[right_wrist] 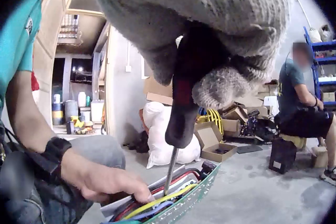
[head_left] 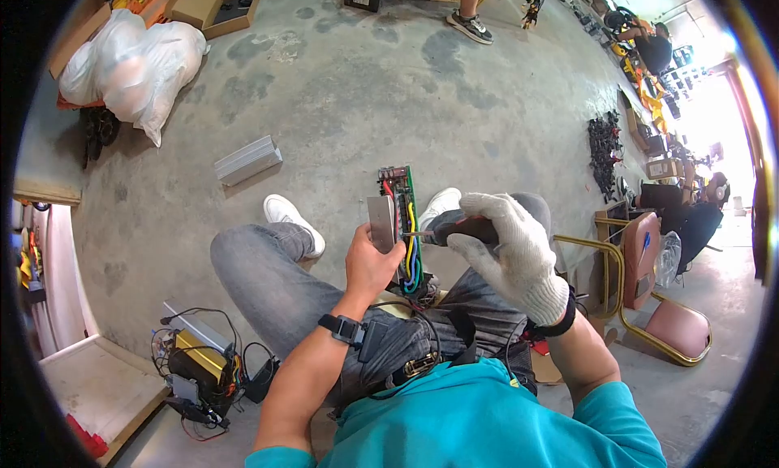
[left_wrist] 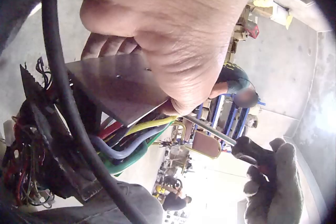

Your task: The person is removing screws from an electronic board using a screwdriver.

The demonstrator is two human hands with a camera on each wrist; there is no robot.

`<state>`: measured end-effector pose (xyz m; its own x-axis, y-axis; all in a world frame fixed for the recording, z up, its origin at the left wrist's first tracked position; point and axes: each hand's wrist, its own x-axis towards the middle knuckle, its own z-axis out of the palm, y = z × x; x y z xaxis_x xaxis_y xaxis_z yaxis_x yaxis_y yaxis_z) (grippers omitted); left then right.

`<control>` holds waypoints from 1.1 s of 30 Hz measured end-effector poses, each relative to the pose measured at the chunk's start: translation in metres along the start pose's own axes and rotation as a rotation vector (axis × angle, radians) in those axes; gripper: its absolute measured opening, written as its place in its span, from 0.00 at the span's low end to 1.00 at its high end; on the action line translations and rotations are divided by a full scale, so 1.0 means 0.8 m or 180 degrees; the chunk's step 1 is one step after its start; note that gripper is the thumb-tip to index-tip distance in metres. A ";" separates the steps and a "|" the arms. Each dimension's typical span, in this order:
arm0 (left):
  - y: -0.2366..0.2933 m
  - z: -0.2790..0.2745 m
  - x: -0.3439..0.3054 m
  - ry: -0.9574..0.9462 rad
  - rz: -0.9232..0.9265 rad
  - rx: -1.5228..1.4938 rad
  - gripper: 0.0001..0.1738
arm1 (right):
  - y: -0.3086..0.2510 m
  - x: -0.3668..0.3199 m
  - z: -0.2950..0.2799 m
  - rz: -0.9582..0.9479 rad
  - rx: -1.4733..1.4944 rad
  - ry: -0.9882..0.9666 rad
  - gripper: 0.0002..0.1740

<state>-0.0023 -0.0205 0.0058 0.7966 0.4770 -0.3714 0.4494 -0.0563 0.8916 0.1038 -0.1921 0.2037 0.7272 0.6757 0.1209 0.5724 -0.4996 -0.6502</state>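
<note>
A green circuit board [head_left: 403, 199] with a grey metal plate [head_left: 380, 222] and thick red, yellow, blue and green wires [head_left: 411, 257] is held upright over my lap. My bare left hand [head_left: 369, 261] grips it by the plate [left_wrist: 118, 87]. My gloved right hand [head_left: 511, 249] grips a screwdriver [head_left: 454, 233] with a dark red-and-black handle [right_wrist: 191, 85]. Its shaft [right_wrist: 170, 171] points at the board's edge [right_wrist: 184, 205] among the wires [left_wrist: 136, 140].
I sit on a concrete floor. A silver metal housing [head_left: 247, 160] lies ahead to the left, white sacks [head_left: 134, 66] and cardboard boxes [head_left: 215, 6] beyond it. More boards and wiring [head_left: 199, 367] lie at my left. A chair [head_left: 649, 298] stands to my right. A person [right_wrist: 302, 103] sits nearby.
</note>
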 end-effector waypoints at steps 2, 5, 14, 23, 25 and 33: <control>0.000 0.001 0.000 -0.0039 -0.0050 -0.0025 0.35 | -0.009 0.002 -0.008 -0.0192 -0.0301 -0.0203 0.23; -0.003 0.000 0.002 -0.0058 -0.0136 -0.0062 0.36 | -0.008 0.000 -0.011 -0.0166 -0.0390 -0.0349 0.26; -0.015 0.005 0.009 -0.0128 -0.0301 0.0045 0.36 | -0.026 0.018 -0.004 0.0183 -0.1251 -0.1142 0.27; -0.033 0.006 0.020 -0.0318 -0.0534 0.0098 0.37 | -0.021 0.040 0.004 0.0251 -0.1430 -0.1352 0.26; -0.040 0.006 0.026 -0.0435 -0.0572 0.0187 0.36 | -0.021 0.042 -0.002 0.0055 -0.1286 -0.1337 0.26; -0.061 0.011 0.036 -0.0766 -0.0823 -0.0539 0.40 | -0.013 0.044 0.008 -0.0086 -0.1586 -0.1350 0.26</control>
<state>0.0019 -0.0116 -0.0505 0.7469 0.2360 -0.6216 0.5907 0.1939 0.7833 0.1208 -0.1593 0.2100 0.5559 0.7958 -0.2402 0.7696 -0.6019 -0.2132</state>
